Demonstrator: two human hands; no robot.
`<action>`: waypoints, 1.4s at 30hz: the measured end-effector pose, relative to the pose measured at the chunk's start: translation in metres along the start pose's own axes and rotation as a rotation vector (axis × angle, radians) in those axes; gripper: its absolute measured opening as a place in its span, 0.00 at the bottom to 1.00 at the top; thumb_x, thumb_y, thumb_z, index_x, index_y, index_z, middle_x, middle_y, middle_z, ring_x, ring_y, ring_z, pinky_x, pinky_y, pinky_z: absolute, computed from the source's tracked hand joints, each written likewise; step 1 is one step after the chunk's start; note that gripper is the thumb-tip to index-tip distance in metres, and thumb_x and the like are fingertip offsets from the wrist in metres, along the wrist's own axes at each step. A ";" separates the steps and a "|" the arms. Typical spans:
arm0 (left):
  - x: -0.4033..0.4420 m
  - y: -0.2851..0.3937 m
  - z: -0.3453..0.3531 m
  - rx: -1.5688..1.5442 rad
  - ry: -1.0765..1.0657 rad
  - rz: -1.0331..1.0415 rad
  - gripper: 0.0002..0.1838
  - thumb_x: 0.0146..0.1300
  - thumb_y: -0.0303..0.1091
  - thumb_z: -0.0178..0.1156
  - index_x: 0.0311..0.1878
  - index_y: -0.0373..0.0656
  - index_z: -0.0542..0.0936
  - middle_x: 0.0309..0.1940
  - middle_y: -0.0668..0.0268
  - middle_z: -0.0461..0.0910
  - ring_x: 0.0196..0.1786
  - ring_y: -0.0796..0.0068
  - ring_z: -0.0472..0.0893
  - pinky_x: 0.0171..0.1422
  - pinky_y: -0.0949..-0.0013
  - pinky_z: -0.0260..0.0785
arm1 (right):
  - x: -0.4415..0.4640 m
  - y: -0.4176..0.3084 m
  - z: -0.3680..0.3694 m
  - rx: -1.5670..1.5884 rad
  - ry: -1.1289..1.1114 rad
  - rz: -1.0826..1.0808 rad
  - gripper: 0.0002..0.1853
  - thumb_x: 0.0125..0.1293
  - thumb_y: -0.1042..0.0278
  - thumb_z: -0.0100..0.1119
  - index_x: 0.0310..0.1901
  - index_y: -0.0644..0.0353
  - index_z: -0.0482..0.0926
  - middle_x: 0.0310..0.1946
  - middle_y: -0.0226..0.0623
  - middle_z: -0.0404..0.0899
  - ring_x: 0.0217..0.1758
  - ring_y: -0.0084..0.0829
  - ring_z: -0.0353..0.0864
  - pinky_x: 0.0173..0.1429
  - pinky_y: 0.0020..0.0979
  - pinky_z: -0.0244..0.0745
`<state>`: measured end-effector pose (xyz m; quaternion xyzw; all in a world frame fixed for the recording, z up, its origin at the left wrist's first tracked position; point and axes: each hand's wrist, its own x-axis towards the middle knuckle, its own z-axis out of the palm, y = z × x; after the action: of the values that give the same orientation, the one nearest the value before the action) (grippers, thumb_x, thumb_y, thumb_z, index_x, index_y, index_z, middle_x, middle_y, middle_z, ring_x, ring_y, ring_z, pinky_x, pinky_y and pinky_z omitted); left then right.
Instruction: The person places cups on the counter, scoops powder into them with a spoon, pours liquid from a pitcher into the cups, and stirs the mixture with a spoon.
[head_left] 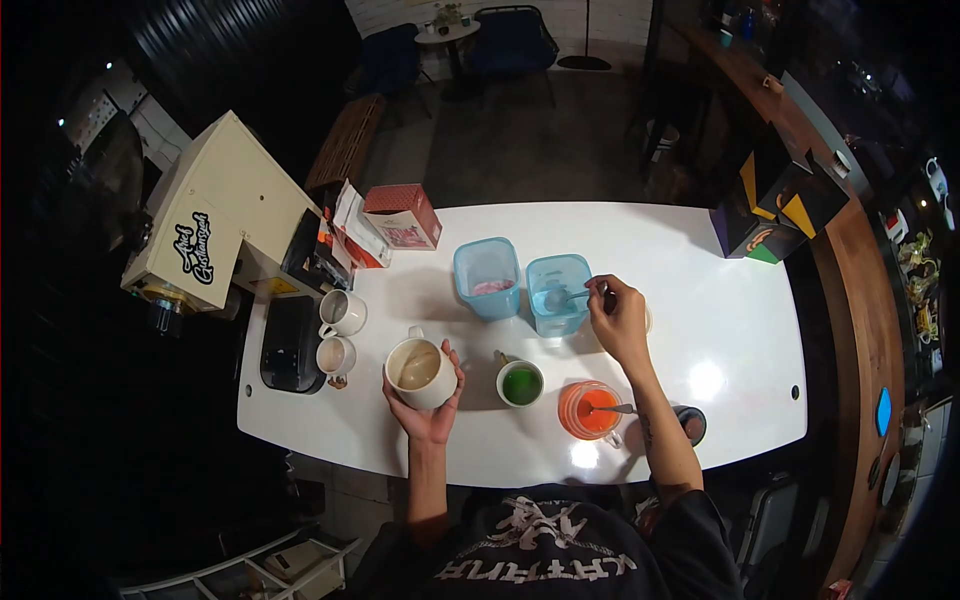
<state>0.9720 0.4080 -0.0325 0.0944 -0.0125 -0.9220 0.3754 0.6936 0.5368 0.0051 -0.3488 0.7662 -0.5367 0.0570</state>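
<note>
My left hand point(428, 410) is wrapped round a white mug point(420, 374) with a pale brownish liquid in it, above the white table point(720, 330). My right hand point(612, 312) pinches the handle of a spoon point(578, 295), whose bowl is inside the right blue container point(560, 310). Beside that stands another blue container point(487, 280) with something pink at its bottom. A cup of green liquid point(521, 384) stands between my hands. Nearer to me, a glass mug point(591, 410) holds orange-red liquid and a spoon.
A beige machine point(220, 220) stands at the left, with two white cups point(343, 313) near a black device point(290, 345). A red box point(403, 216) is behind them. A dark box point(775, 205) occupies the back right corner. A dark round object point(690, 424) sits by my right forearm.
</note>
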 end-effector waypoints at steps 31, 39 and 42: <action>-0.001 -0.016 0.010 0.123 -0.077 -0.130 0.38 0.69 0.64 0.47 0.67 0.40 0.71 0.62 0.52 0.74 0.63 0.51 0.74 0.60 0.48 0.74 | -0.019 -0.024 -0.058 0.467 0.185 0.142 0.10 0.77 0.71 0.51 0.43 0.69 0.80 0.23 0.30 0.75 0.20 0.16 0.70 0.22 0.20 0.62; 0.002 -0.026 0.022 0.175 -0.032 -0.193 0.34 0.70 0.64 0.47 0.67 0.46 0.72 0.60 0.55 0.77 0.61 0.52 0.76 0.59 0.46 0.74 | -0.025 -0.044 -0.085 0.609 0.219 0.130 0.13 0.76 0.67 0.50 0.42 0.70 0.78 0.21 0.31 0.73 0.19 0.18 0.69 0.21 0.21 0.61; 0.004 -0.027 0.024 0.154 -0.008 -0.184 0.34 0.70 0.63 0.47 0.66 0.46 0.72 0.59 0.54 0.77 0.60 0.52 0.77 0.58 0.45 0.74 | -0.027 -0.066 -0.094 0.629 0.220 0.105 0.13 0.76 0.66 0.50 0.42 0.70 0.78 0.21 0.31 0.73 0.18 0.17 0.67 0.20 0.20 0.57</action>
<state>0.9456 0.4233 -0.0118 0.1199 -0.0759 -0.9492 0.2809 0.7013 0.6147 0.0935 -0.2142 0.5817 -0.7775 0.1063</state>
